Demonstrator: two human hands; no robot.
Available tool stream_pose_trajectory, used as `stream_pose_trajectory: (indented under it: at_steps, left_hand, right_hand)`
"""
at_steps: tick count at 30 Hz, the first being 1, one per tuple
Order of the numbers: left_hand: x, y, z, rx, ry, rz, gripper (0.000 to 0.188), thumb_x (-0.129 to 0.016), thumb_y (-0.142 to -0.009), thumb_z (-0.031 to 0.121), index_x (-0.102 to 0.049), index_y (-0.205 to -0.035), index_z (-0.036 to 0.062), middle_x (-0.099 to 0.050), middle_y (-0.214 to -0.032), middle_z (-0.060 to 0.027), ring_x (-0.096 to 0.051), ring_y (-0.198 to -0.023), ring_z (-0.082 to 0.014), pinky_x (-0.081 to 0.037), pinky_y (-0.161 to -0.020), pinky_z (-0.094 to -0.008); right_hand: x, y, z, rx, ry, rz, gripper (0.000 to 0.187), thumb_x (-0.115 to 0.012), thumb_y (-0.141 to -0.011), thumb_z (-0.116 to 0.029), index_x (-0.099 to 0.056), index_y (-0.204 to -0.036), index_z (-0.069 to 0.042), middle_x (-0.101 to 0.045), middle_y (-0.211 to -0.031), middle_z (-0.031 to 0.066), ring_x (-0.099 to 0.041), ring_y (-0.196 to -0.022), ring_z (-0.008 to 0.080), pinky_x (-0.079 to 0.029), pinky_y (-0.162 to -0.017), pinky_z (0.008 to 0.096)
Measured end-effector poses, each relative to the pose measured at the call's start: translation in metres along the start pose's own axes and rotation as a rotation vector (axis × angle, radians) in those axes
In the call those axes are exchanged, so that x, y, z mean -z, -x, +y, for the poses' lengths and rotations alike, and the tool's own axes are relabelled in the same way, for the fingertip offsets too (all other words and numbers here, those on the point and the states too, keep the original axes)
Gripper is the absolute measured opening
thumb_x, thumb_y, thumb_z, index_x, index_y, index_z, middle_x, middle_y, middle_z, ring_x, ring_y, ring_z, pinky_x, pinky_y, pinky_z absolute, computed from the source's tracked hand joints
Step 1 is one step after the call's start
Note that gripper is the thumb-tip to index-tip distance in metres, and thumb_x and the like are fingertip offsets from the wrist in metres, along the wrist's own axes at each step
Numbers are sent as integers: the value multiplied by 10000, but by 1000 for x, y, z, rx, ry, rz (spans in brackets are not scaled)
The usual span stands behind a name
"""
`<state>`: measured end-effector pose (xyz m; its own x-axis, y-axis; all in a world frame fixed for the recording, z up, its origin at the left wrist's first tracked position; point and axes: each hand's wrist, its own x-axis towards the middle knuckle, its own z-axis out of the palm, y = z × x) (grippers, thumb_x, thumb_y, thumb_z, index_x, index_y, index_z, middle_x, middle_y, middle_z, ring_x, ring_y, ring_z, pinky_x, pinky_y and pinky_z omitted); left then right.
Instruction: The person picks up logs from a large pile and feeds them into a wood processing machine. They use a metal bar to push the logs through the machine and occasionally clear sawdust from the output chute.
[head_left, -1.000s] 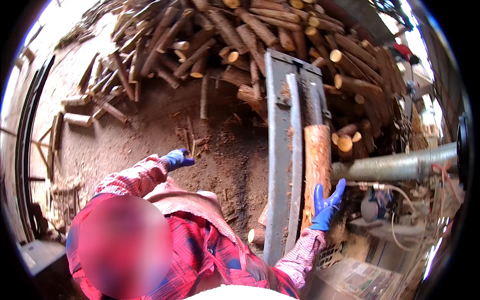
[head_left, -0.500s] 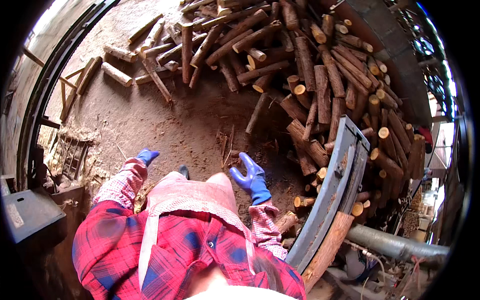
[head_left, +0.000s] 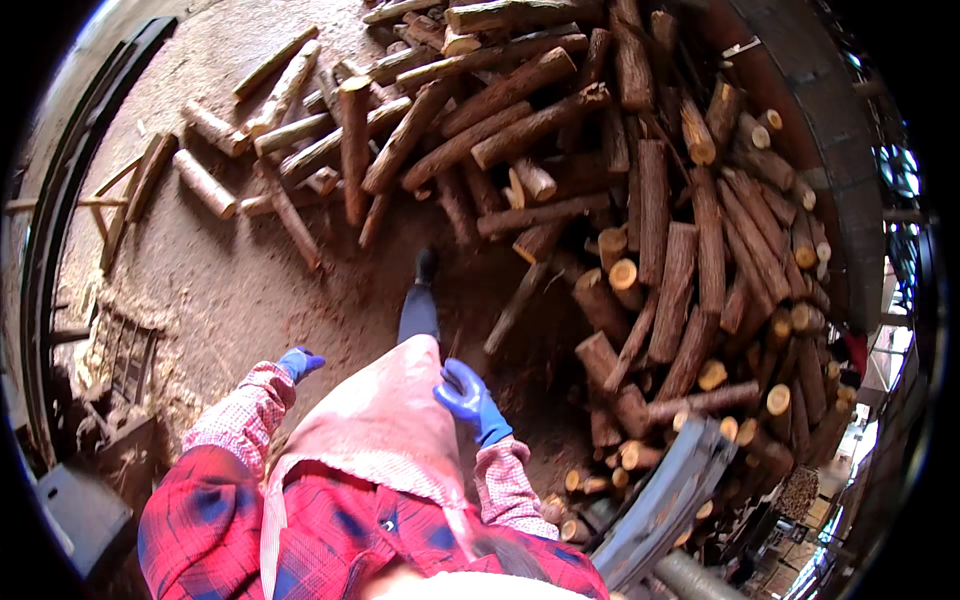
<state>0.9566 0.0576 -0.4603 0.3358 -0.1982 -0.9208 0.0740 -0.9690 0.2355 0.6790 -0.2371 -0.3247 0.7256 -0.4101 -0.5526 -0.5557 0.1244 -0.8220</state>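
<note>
My left hand [head_left: 300, 362], in a blue glove, hangs beside the pink apron [head_left: 370, 405] with its fingers loosely extended and nothing in it. On the apron's other side, my right hand [head_left: 468, 402] wears the same kind of glove. Its thumb stands apart from the loosely bent fingers, and it is also without a load. One of my legs [head_left: 418, 310] is stretched forward, its dark boot on the dirt floor. Ahead of the boot lies the near edge of the log pile; a thin log [head_left: 517, 307] leans there, the loose piece closest to my right hand.
Cut logs [head_left: 540, 130] heap across the front and right. Several scattered logs [head_left: 207, 184] lie at the far left. A grey metal beam [head_left: 665, 500] rises at my lower right, with a grey pipe [head_left: 695, 578] beneath it. A grey metal box [head_left: 82, 515] stands at lower left.
I have stepped forward, so the log pile looks closer and the metal beam has dropped back toward the lower right. My right hand has come nearer the apron. One leg now reaches ahead.
</note>
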Motion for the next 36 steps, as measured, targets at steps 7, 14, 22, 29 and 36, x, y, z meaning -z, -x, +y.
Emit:
stream_pose_trajectory:
  at_steps: [7,14,22,29,36]
  left_hand:
    - [32,-153,225,-310,904,18,424,-689,-839,255,-579,-1173,19,-659,-1009,-81,-620,-869,-167,-496,-794,-304]
    - [42,-135,308,-110,716,-1,422,-639,-872,274,-564,-1209,31,-650,-1023,-48,-604,-859,-112,-485,-728,-250]
    - [174,-156,551,-300,1339,-440,594,-599,-877,479,-481,-1302,80,-596,-1145,-70,-606,-966,-166,-517,-801,-337]
    - [138,-140,545,-432,1716,-735,661,-518,-896,503,-384,-1369,61,-505,-1321,-155,-484,-1210,-256,-418,-1018,-435]
    - [88,126,349,-384,1481,-734,540,-522,-916,418,-505,-1302,41,-628,-1158,-172,-651,-971,-275,-531,-879,-440]
  right_hand:
    - [311,-515,-177,350,-716,-59,343,-481,-958,-452,-372,-736,-215,-280,-677,-60,-307,-592,76,-278,-550,243]
    - [419,-774,-236,72,-791,542,871,-517,-719,-775,-500,-1318,-144,-516,-1325,52,-473,-1203,256,-338,-1047,392]
    - [340,-640,-246,557,-608,438,555,-595,-870,-318,-449,-1338,-56,-474,-1354,116,-478,-1214,270,-412,-1011,456]
    - [109,-397,-205,564,-573,205,636,-735,-786,-210,-455,-1327,-24,-502,-1289,94,-409,-1246,228,-311,-1074,389]
    - [22,-173,-142,290,-963,150,451,-612,-912,-292,-527,-1273,-36,-571,-1224,97,-535,-1124,220,-392,-999,357]
